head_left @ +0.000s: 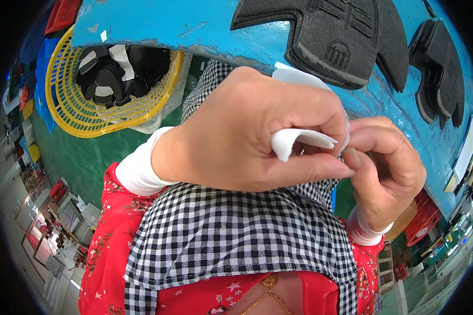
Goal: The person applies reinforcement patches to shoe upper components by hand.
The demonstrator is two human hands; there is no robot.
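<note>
the left hand, a white knitted cuff at its wrist, is clamped on a thin, curled white sheet piece, just in front of the near edge of the blue-painted worktop. one curled edge shows between thumb and forefinger; more white shows past the knuckles on the worktop side, so the long axis seems to run through the grip toward the worktop, though the fist hides its middle. the relation that matters is at the piece's right side: the right hand is nearer there, its fingertips drawn together beside the left thumb's tip; whether they pinch the piece cannot be told. on the worktop lie a large black moulded pad and, farther right, a stack of similar black pads. a yellow lattice plastic basket of black parts stands by the worktop's near left edge.
</note>
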